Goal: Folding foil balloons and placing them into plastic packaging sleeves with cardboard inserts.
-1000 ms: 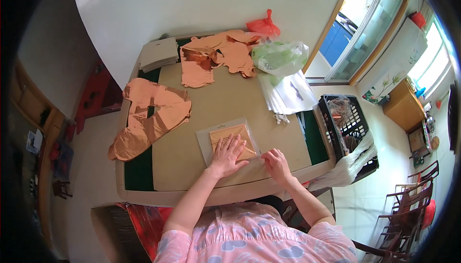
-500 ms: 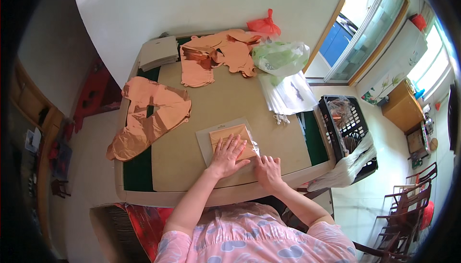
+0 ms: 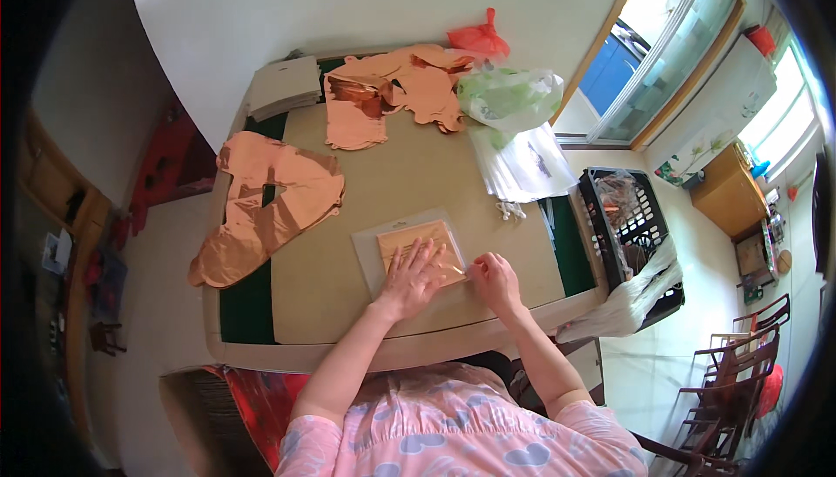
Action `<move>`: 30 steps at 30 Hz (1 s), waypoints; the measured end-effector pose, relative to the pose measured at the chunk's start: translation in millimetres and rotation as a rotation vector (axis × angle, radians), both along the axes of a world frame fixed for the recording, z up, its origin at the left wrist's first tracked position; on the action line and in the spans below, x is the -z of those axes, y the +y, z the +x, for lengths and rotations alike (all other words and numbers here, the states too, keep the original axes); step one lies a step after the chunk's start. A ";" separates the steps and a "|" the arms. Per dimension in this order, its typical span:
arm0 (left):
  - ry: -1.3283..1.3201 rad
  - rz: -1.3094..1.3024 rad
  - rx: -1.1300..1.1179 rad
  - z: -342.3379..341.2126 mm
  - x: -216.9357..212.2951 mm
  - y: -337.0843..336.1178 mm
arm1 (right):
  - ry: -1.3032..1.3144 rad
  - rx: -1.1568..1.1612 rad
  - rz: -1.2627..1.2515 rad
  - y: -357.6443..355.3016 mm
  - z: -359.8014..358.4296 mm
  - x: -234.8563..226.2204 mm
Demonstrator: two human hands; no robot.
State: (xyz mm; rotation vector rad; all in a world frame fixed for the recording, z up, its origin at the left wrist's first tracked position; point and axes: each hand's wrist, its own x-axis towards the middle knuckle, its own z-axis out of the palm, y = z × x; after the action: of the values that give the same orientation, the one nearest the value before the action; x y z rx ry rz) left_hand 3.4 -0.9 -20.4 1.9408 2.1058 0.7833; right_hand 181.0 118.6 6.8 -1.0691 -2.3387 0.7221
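Observation:
A folded copper-coloured foil balloon (image 3: 441,239) lies with a pale backing card in a clear plastic bag (image 3: 367,255) near the table's front edge. My left hand (image 3: 411,284) rests flat on it with fingers spread. At the bag's right edge my right hand (image 3: 495,284) is closed, thumb and fingertips pinched together. Whatever is in that pinch is too small to make out. Further left lies a flat, unfolded copper foil balloon (image 3: 283,207) with a small hole in its middle. More copper foil balloons (image 3: 401,85) are piled at the back.
A stack of grey cards (image 3: 286,85) sits at the back left. Clear plastic bags (image 3: 527,168), a green-and-white plastic bag (image 3: 514,98) and a red bag (image 3: 479,39) are at the back right. Beside the table stands a black crate (image 3: 623,224) with white strands (image 3: 640,298) over it.
My right hand has lifted slightly up and to the right at the bag's edge, its fingers now curled into a pinch. The left hand stays on the packet.

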 end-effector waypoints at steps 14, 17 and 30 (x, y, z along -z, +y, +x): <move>0.147 -0.062 -0.406 -51.0 -2.0 -61.4 | -0.059 -0.610 0.324 -79.9 -15.8 1.4; 0.166 -0.068 -0.421 -51.3 -0.9 -59.9 | -0.177 -0.579 0.326 -81.1 -22.6 -9.6; 0.178 -0.003 -0.419 -54.0 -3.0 -57.5 | -0.199 -0.606 0.429 -72.3 -27.7 -9.3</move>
State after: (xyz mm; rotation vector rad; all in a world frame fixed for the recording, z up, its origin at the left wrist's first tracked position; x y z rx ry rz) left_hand -50.6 -58.5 -17.4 1.6380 2.6679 0.6908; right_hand 153.3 46.2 16.1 -0.2492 -2.8418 0.2796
